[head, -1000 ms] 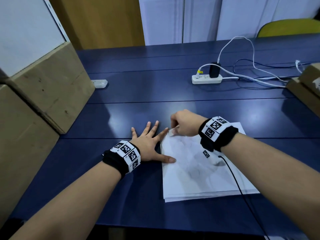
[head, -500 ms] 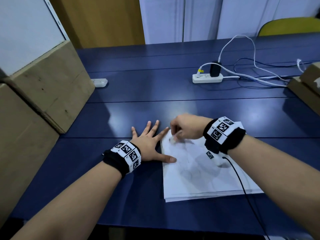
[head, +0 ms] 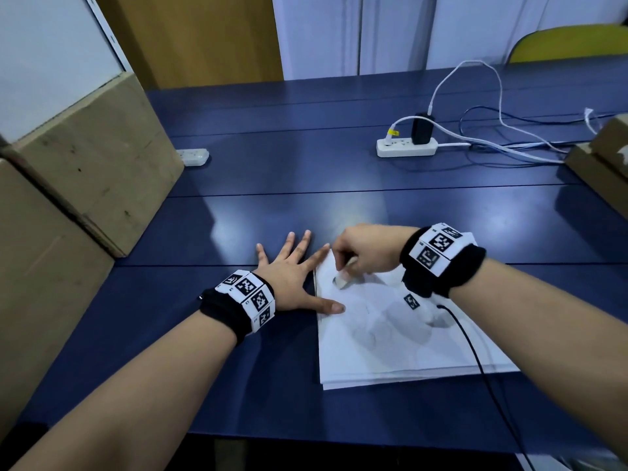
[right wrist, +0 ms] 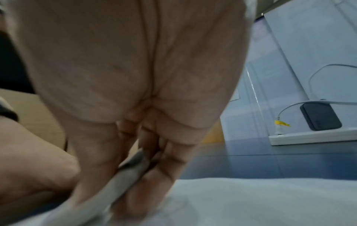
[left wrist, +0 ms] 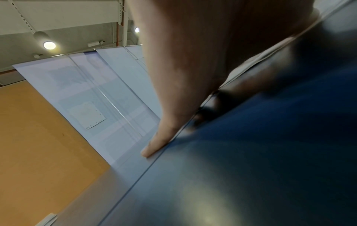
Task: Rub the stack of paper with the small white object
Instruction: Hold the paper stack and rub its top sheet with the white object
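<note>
A: Right hand [head: 365, 251]?
B: Fingers [right wrist: 154, 180] pinch the eraser [head: 342, 281], small, white, tilted, low end on the paper [head: 390, 341] near its far-left corner.
A: Left hand [head: 292, 277]?
B: Flat, spread, thumb on the paper's edge, palm on the tabletop [head: 306, 198].
A: Changed?
B: Eraser slid slightly nearer.

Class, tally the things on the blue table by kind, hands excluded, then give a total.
Power strips: 2
Paper stacks: 1
Erasers: 1
Chargers: 1
Total: 5
</note>
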Demonstrator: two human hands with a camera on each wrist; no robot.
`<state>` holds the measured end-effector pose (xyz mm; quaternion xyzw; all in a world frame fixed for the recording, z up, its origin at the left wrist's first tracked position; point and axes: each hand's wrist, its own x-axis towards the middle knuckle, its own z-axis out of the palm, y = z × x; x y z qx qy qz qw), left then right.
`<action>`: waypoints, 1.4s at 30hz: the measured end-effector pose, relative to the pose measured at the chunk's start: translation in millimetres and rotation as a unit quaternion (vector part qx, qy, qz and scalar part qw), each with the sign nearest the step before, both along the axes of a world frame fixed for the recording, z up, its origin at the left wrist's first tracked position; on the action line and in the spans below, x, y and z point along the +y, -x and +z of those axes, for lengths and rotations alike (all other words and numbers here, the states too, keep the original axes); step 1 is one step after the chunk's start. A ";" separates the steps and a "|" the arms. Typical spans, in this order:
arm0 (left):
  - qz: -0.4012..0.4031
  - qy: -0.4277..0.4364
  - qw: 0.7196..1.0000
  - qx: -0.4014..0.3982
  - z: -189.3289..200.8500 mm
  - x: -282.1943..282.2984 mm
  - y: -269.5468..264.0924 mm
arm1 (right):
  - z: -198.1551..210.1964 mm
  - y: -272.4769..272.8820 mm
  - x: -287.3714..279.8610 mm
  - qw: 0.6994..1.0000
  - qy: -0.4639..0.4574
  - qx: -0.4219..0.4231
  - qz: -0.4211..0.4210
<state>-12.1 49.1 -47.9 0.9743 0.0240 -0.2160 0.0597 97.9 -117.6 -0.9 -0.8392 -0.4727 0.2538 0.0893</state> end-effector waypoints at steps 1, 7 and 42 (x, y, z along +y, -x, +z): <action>-0.001 0.002 1.000 0.000 -0.1 -0.2 0.1 | 0.1 -2.9 1.8 0.999 -0.021 -0.028 -0.020; 0.000 0.003 1.000 -0.001 0.4 -0.5 0.0 | 1.6 -1.4 -0.9 0.999 -0.020 -0.031 -0.011; -0.002 -0.002 1.000 0.001 -2.0 0.3 -0.1 | -0.2 -7.1 -11.4 0.999 -0.022 -0.005 -0.029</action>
